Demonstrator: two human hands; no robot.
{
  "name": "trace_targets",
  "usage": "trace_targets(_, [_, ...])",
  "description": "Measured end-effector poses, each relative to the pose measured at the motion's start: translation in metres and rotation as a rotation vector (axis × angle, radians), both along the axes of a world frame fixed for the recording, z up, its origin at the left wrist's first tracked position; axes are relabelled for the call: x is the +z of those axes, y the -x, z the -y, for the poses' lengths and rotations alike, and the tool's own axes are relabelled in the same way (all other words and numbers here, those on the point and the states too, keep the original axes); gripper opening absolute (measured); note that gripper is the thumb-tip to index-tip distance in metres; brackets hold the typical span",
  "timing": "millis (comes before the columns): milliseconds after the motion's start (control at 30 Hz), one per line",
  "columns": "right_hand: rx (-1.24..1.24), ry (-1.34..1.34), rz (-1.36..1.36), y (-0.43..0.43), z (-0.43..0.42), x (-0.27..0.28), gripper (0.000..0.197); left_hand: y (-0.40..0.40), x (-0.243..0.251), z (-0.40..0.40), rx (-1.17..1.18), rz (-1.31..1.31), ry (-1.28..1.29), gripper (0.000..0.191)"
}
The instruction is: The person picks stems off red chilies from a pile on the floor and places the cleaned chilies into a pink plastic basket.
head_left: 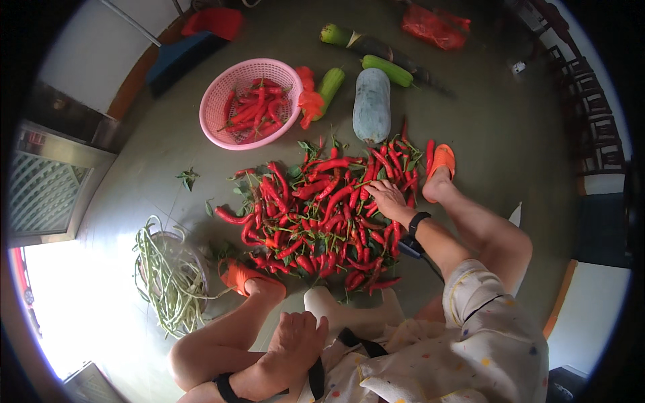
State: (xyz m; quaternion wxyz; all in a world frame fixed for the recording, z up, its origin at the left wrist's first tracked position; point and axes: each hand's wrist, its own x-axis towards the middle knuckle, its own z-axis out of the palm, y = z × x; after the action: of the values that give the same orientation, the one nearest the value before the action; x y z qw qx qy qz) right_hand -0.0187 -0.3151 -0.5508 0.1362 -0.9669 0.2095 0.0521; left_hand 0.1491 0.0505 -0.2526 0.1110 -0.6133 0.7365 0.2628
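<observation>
A broad heap of red chili peppers [327, 216] with green stems and leaves lies on the floor before me. My right hand [388, 199] reaches onto the heap's right side, its fingertips at a pepper and a green stem. Whether those fingers grip anything is hidden. Above my lap, apart from the heap, is my left hand [297, 335] with its fingers bent. Its palm faces away, so its contents cannot be seen. Beyond the heap stands a pink plastic colander basket [211, 108] with several red chili peppers [257, 108] inside.
Long beans [166, 287] overflow a container at the left. Behind the heap lie a winter melon [372, 106], green gourds [330, 88] [388, 69], a dark stalk [388, 50] and red plastic bags [310, 98] [436, 26]. My orange slippers [443, 161] [247, 277] flank the heap.
</observation>
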Motion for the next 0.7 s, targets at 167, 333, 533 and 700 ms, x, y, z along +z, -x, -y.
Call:
trace_targets(167, [0.04,0.041,-0.042,-0.048,0.004,-0.008,0.045,-0.002,-0.007,0.006,0.029,-0.018,0.052,0.035])
trace_targets(333, [0.217,0.134,-0.066,-0.052,0.021,-0.011,0.027,-0.005,-0.011,0.01,0.036,-0.028,0.005,0.033])
trace_targets(533, [0.517,0.155,-0.176,-0.026,0.039,-0.007,0.018,-0.005,-0.008,0.008,-0.003,-0.007,-0.048,0.039])
trace_targets(700, [0.505,0.027,-0.086,-0.03,0.024,0.013,0.018,-0.001,-0.003,0.005,-0.003,0.013,-0.064,0.043])
